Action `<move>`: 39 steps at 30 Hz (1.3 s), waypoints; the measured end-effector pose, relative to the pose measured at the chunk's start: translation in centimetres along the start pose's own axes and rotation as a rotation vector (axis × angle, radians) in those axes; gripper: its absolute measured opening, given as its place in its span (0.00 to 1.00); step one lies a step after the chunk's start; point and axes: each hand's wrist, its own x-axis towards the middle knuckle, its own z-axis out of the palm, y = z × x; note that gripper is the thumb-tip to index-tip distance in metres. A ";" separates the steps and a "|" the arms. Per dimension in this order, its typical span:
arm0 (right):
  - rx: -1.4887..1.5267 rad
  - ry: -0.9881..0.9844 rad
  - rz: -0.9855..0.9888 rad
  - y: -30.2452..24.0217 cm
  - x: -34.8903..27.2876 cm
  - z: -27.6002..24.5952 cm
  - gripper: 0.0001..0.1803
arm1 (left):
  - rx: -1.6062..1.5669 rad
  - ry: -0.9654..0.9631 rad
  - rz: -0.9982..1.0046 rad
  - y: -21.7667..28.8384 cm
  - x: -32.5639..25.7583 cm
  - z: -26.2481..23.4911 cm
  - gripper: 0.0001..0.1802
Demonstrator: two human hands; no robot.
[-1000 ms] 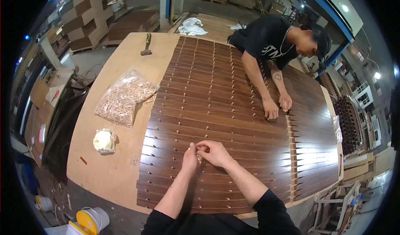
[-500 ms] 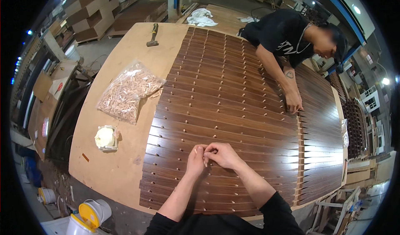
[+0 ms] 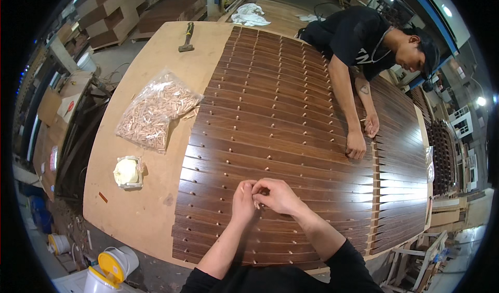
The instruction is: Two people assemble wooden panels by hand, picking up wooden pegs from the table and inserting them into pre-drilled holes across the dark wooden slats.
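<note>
Two hands meet at 6 o'clock: left hand (image 3: 243, 199) and right hand (image 3: 275, 195) fingers pinched shut on a small dowel (image 3: 257, 204), over dark slats (image 3: 291, 116) on the desk (image 3: 150, 199).

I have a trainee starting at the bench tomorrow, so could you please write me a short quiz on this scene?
1. True or false: the left hand and the right hand meet over the dark slats.
2. What lies on the bare board beside the slats, on the person's left?
A. a clear bag of wooden dowels
B. a power drill
C. a paint roller
3. Fill in: at the far end of the table lies a ____.

Key
1. True: both hands pinch a small light dowel together.
2. A
3. hammer
</note>
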 end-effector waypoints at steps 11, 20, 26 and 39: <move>-0.163 0.056 -0.013 0.4 -0.5 0.4 0.09 | -0.132 -0.004 -0.098 -0.3 -0.1 -0.5 0.19; -0.144 0.134 -0.055 1.0 -1.2 1.5 0.09 | 0.021 0.013 -0.049 0.3 -0.1 -0.2 0.19; -0.402 0.076 -0.054 -0.5 -1.5 1.0 0.10 | -0.019 0.001 -0.051 -0.2 -0.1 -0.1 0.18; 0.057 0.103 -0.057 1.2 -0.6 1.6 0.10 | -0.135 0.038 -0.021 -0.5 0.4 -0.2 0.16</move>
